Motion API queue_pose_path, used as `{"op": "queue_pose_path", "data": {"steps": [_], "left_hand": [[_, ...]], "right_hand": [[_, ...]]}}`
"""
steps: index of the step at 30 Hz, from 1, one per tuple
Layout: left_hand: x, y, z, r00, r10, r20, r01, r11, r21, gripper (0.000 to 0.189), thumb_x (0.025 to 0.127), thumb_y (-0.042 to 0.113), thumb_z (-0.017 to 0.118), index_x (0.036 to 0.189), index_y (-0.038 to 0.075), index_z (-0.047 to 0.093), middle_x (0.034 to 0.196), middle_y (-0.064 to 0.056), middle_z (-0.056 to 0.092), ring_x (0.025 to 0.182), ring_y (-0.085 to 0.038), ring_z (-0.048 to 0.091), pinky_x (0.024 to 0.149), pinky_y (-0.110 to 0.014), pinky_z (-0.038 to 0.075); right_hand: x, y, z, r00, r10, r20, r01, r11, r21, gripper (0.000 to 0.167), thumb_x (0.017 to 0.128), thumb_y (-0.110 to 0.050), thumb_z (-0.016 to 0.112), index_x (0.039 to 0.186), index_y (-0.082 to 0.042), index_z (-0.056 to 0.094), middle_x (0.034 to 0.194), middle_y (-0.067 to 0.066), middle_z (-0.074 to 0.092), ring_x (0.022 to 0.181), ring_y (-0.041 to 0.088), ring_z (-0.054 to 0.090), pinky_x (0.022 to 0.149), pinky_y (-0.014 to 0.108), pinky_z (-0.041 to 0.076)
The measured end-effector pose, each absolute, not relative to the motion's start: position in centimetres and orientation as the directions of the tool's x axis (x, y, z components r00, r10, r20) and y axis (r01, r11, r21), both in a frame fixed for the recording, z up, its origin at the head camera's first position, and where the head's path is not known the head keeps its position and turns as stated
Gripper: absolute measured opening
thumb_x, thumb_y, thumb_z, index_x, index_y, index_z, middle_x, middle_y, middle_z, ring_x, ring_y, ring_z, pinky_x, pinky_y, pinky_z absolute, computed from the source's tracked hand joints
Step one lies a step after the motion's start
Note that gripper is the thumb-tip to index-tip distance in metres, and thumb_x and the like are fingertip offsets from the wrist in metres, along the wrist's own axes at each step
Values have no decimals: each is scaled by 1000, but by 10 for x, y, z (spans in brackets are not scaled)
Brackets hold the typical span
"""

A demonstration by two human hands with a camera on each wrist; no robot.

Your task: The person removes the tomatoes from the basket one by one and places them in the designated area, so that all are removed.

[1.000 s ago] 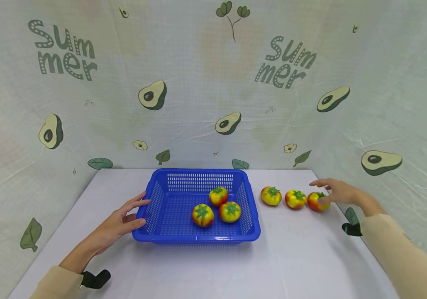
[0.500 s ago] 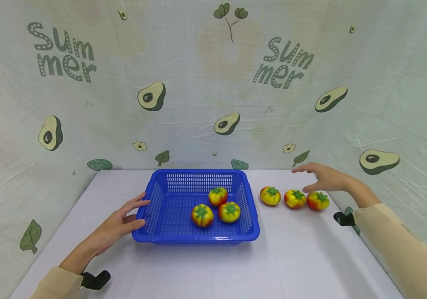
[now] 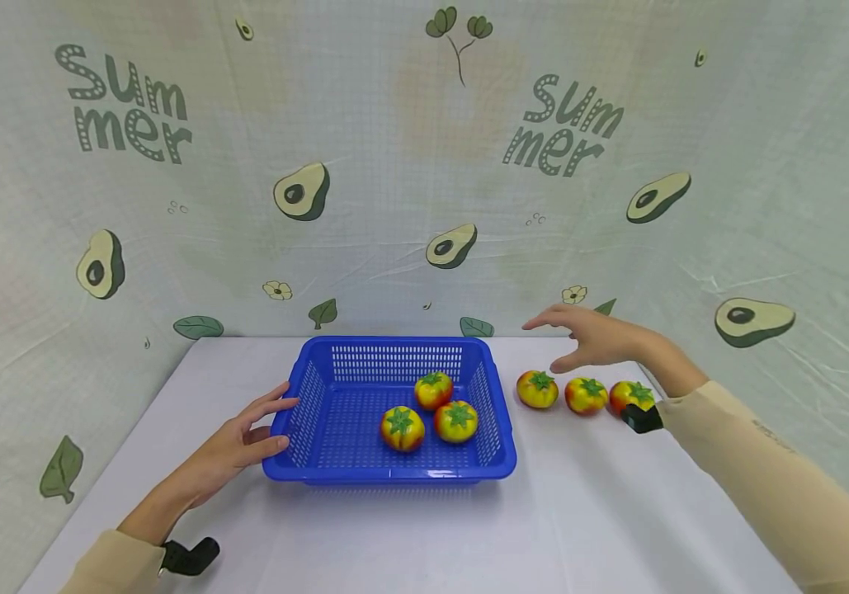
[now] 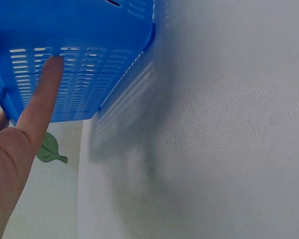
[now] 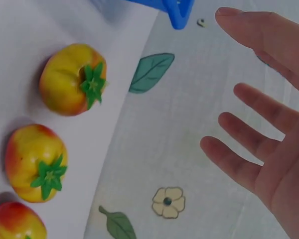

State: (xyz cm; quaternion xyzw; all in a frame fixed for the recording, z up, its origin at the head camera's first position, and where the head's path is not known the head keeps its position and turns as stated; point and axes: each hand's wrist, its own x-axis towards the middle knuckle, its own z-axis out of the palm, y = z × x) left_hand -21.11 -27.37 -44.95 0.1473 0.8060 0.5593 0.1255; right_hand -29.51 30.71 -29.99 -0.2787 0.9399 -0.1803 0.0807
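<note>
A blue plastic basket with slotted walls holds three yellow-red toy tomatoes with green leafy tops, one of them a front toy tomato. My left hand touches the basket's left side, its fingers extended; in the left wrist view a straight finger lies against the slotted wall. To the right of the basket, a left toy tomato, a middle toy tomato and a right toy tomato stand in a row. Above the row hovers my right hand, fingers spread, holding nothing.
The white tabletop runs up to a printed cloth at the back and both sides. A black wrist strap on the right arm partly covers the rightmost toy tomato in the head view.
My right hand has moved left and up, from the rightmost toy tomato to above the left end of the row. The left hand, basket and toy tomatoes have stayed in place.
</note>
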Motion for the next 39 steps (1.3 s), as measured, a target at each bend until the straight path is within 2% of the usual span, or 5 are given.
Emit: {"op": "queue_pose_path", "data": {"steps": [5, 17, 24, 32, 39], "left_hand": [[-211, -274, -449, -922, 386, -36, 101, 328, 939, 61, 107, 23, 66, 162, 16, 42, 180, -7, 5, 145, -55, 43, 104, -50, 57], [-215, -275, -453, -921, 389, -33, 97, 309, 946, 59, 107, 23, 65, 162, 19, 43, 180, 0, 7, 146, -54, 42, 105, -52, 56], [-215, -275, -453, -922, 385, -36, 94, 312, 945, 59, 107, 23, 65, 162, 20, 43, 180, 1, 6, 145, -54, 43, 105, -54, 56], [-214, -276, -453, -922, 385, -37, 91, 309, 947, 59, 108, 23, 65, 162, 19, 43, 180, 1, 6, 145, -53, 44, 104, -51, 57], [-215, -276, -454, -923, 383, -33, 94, 311, 946, 59, 107, 23, 65, 162, 19, 43, 180, 1, 7, 145, -54, 43, 106, -56, 55]], "right_hand": [[-301, 276, -294, -788, -611, -71, -542, 743, -392, 70, 88, -20, 88, 152, -22, 58, 154, 14, 54, 140, 40, 51, 106, 68, 50], [-317, 201, -297, -648, -746, -153, -636, 641, -430, 69, 92, -21, 85, 155, -20, 55, 156, 13, 51, 141, 36, 50, 108, 61, 51], [-324, 160, -307, -575, -796, -190, -690, 596, -411, 70, 91, -22, 84, 155, -22, 55, 157, 9, 51, 145, 35, 47, 117, 58, 44], [-325, 123, -324, -544, -800, -254, -672, 597, -438, 67, 94, -17, 82, 155, -24, 56, 162, 7, 47, 149, 33, 43, 120, 52, 42], [-326, 105, -345, -532, -788, -310, -636, 614, -468, 66, 92, -14, 84, 151, -30, 58, 163, 3, 45, 150, 32, 42, 120, 52, 43]]}}
